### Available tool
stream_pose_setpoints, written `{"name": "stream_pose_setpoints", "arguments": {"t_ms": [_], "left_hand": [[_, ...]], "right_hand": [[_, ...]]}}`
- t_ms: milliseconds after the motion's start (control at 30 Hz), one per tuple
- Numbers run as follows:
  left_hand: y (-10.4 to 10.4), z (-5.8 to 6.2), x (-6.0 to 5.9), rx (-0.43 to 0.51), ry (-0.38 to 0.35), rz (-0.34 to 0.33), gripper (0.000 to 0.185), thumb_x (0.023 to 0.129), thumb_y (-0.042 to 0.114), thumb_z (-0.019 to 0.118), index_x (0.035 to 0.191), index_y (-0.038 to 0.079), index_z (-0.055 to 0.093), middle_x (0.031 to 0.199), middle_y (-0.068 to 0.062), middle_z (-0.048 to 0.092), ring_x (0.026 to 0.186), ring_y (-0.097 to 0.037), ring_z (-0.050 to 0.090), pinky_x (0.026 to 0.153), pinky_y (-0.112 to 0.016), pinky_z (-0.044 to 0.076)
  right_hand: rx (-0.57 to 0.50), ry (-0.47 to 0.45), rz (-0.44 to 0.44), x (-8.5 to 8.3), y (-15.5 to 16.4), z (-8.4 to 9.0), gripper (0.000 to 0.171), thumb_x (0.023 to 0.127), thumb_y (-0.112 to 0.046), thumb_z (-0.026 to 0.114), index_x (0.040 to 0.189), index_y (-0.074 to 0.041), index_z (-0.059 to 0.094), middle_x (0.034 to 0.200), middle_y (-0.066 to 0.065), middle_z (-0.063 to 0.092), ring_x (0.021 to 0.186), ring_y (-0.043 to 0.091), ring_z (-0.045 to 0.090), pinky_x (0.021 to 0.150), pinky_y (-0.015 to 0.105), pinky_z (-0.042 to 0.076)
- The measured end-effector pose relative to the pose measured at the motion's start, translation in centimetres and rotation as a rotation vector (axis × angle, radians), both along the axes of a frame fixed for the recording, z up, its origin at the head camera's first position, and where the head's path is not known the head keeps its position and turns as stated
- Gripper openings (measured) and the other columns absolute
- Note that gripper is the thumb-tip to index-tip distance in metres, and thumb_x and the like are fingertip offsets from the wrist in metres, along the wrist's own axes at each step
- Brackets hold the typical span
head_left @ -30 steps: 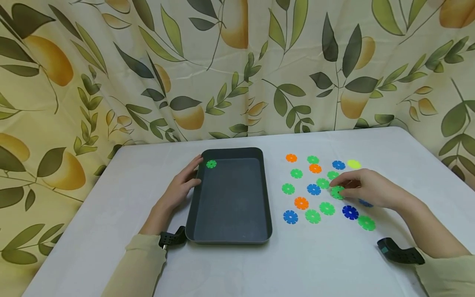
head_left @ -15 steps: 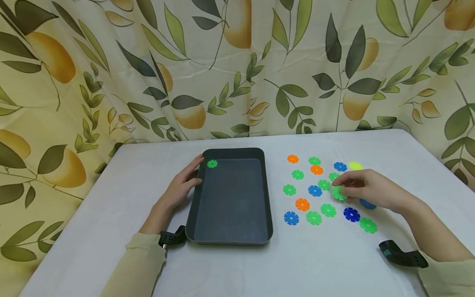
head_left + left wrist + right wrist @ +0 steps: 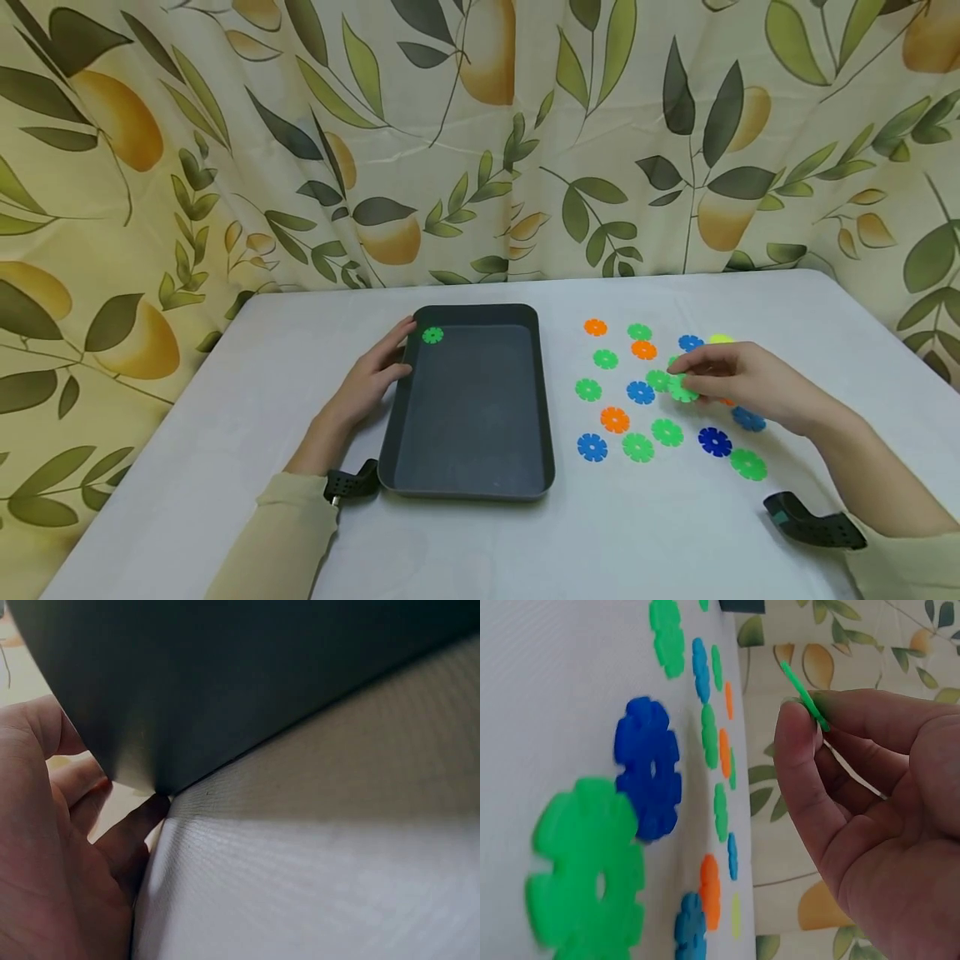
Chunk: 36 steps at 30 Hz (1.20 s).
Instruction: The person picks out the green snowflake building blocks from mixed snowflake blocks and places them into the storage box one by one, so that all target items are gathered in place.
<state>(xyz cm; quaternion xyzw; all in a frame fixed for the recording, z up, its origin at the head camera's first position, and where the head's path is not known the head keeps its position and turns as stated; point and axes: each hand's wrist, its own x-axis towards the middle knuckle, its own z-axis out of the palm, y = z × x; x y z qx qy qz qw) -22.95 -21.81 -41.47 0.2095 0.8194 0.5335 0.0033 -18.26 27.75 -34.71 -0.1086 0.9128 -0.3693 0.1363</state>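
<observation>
My right hand pinches a green notched disc, a flat snowflake-shaped plastic piece, between thumb and forefinger. Seen edge-on in the right wrist view, that green disc is held off the table. A dark grey rectangular tray stands left of the scattered discs. At its left wall, my left hand touches the tray with its fingers and thumb. The left wrist view shows the fingers near the base of the tray's outer wall. One green disc lies in the tray's far left corner.
Several loose discs lie right of the tray, including an orange disc, a dark blue disc, a green disc and a partly hidden yellow disc. A white cloth covers the table. A fruit-patterned curtain hangs behind it.
My right hand has raised the pinched green disc a little, and part of an orange disc shows beneath the hand. The left hand stays at the tray. The head view has shifted slightly.
</observation>
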Motion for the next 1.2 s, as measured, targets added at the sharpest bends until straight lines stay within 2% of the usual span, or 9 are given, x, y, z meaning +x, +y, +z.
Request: {"name": "stream_pose_setpoints", "arguments": {"t_ms": [167, 433, 667, 833, 1067, 1200], "left_hand": [[0.0, 0.0, 0.1, 0.001, -0.005, 0.004, 0.061, 0.097, -0.002, 0.051, 0.155, 0.002, 0.036, 0.166, -0.008, 0.022, 0.144, -0.040, 0.034, 0.116, -0.054, 0.024], [0.2, 0.1, -0.1, -0.010, -0.007, 0.007, 0.062, 0.096, -0.003, 0.051, 0.156, 0.003, 0.036, 0.166, -0.008, 0.022, 0.144, -0.039, 0.035, 0.116, -0.054, 0.025], [0.1, 0.1, -0.1, -0.016, -0.013, 0.015, 0.062, 0.096, -0.001, 0.051, 0.156, 0.005, 0.036, 0.166, -0.007, 0.022, 0.144, -0.038, 0.035, 0.116, -0.054, 0.025], [0.0, 0.1, -0.1, -0.015, -0.017, 0.012, 0.062, 0.097, 0.000, 0.051, 0.157, 0.006, 0.036, 0.166, -0.006, 0.022, 0.144, -0.038, 0.035, 0.116, -0.054, 0.025], [0.0, 0.1, 0.0, -0.015, -0.028, 0.020, 0.062, 0.097, 0.001, 0.050, 0.157, 0.005, 0.036, 0.166, -0.006, 0.022, 0.144, -0.038, 0.034, 0.116, -0.054, 0.024], [0.1, 0.1, -0.1, -0.009, -0.026, 0.018, 0.062, 0.096, 0.000, 0.051, 0.156, 0.005, 0.036, 0.166, -0.006, 0.022, 0.143, -0.039, 0.036, 0.116, -0.054, 0.025]], "right_hand": [[-0.015, -0.006, 0.003, -0.4, -1.1, 0.6, 0.034, 0.098, -0.023, 0.066, 0.126, -0.003, 0.067, 0.112, 0.008, 0.068, 0.092, 0.022, 0.063, 0.073, 0.032, 0.053], [-0.129, -0.043, 0.070, -1.4, -3.5, 1.4, 0.035, 0.099, -0.019, 0.063, 0.128, 0.002, 0.064, 0.114, 0.011, 0.067, 0.090, 0.025, 0.069, 0.084, 0.032, 0.053], [-0.225, -0.089, 0.089, -2.5, -5.6, 1.6, 0.039, 0.100, -0.019, 0.062, 0.131, 0.003, 0.061, 0.122, 0.016, 0.065, 0.098, 0.031, 0.069, 0.089, 0.034, 0.053], [-0.262, -0.086, 0.094, -3.1, -7.1, 1.7, 0.040, 0.099, -0.018, 0.063, 0.131, 0.005, 0.060, 0.123, 0.018, 0.064, 0.100, 0.033, 0.068, 0.089, 0.032, 0.054], [-0.278, -0.076, 0.076, -3.6, -9.0, 2.4, 0.042, 0.099, -0.020, 0.063, 0.134, 0.003, 0.060, 0.129, 0.017, 0.062, 0.104, 0.033, 0.068, 0.100, 0.050, 0.048], [-0.298, -0.072, 0.062, -4.1, -10.1, 2.7, 0.041, 0.099, -0.021, 0.063, 0.133, 0.002, 0.061, 0.127, 0.017, 0.064, 0.106, 0.037, 0.066, 0.099, 0.051, 0.047]]}}
